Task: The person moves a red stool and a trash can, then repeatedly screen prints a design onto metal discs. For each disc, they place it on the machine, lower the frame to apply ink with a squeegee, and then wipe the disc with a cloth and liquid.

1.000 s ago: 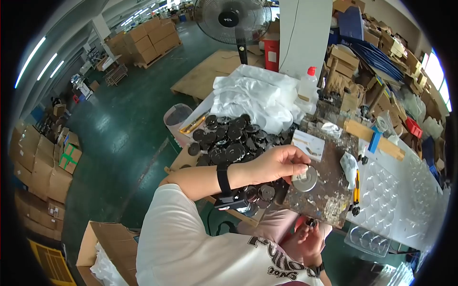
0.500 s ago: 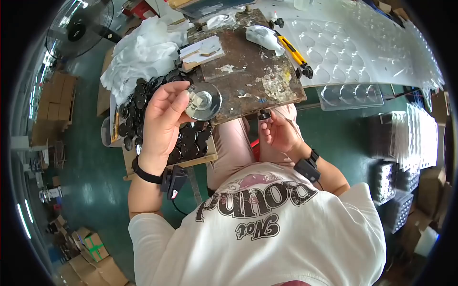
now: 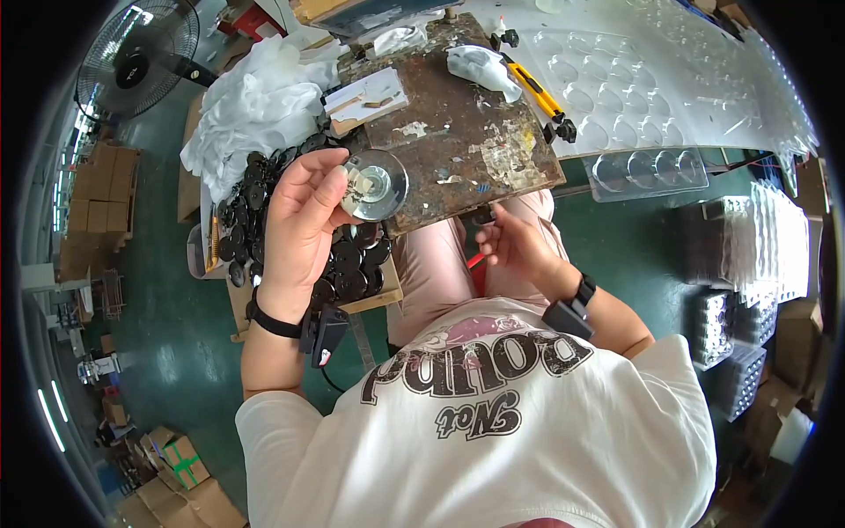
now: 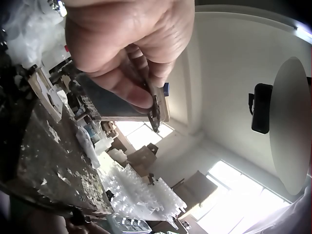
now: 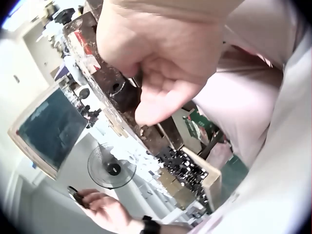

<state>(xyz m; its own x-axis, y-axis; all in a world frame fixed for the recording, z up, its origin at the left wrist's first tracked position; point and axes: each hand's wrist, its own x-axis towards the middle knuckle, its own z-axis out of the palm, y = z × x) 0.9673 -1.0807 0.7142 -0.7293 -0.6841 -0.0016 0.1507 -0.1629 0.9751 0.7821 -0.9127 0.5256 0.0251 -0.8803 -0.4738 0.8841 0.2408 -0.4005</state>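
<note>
In the head view my left hand (image 3: 304, 211) pinches a round, shiny disc (image 3: 378, 185) with a silvery ring at its centre, raised over the table's near left corner. The left wrist view shows this disc (image 4: 155, 114) nearly edge-on between thumb and fingers. My right hand (image 3: 519, 246) is at the table's front edge, low over the lap, its fingers curled at a small black knob (image 3: 481, 216). Close up in the right wrist view, the black knob (image 5: 122, 92) stands beside the curled fingers and thumb; the fingers partly hide the grip.
A pile of black discs (image 3: 350, 268) lies left of the stained table (image 3: 440, 114), beside crumpled white sheeting (image 3: 255, 106). On the table are a small white board (image 3: 365, 99) and a plastic-wrapped bundle (image 3: 484, 72). A yellow cutter (image 3: 535, 88) lies near clear trays (image 3: 607, 97).
The head view has swung from the left side down to the lap and table. Over the last half second the disc stays almost still, while my right fingers shift slightly at the table edge.
</note>
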